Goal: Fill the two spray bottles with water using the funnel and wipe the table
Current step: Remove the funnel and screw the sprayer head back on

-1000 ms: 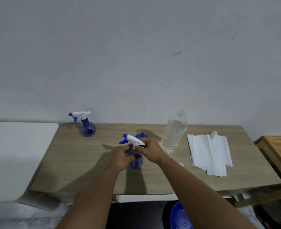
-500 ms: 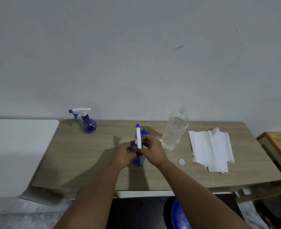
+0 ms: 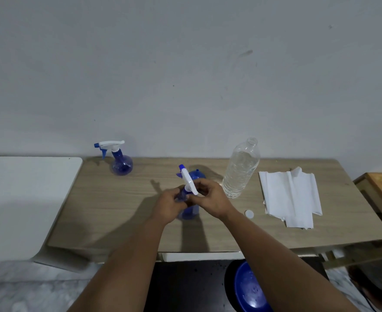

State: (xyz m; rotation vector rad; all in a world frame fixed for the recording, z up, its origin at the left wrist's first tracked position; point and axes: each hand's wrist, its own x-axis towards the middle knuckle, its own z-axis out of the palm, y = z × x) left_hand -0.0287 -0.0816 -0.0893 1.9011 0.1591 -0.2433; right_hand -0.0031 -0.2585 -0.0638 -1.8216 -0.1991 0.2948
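Both hands meet over the middle of the wooden worktop (image 3: 122, 212). The left hand (image 3: 168, 204) is wrapped round the neck of the near spray bottle (image 3: 189, 211), which stands on the worktop, and the right hand (image 3: 208, 199) has its fingers (image 3: 196, 185) pinched on the white trigger head (image 3: 189, 181), its blue nozzle pointing away towards the wall. A blue shape just behind the head may be the funnel; I cannot tell. The second spray bottle (image 3: 119, 162) stands at the back left, capped. A clear water bottle (image 3: 240, 171) stands open just right of the hands, its white cap (image 3: 249, 213) lying near. Folded white paper towels (image 3: 291, 199) lie further right. No label or writing can be read on anything.
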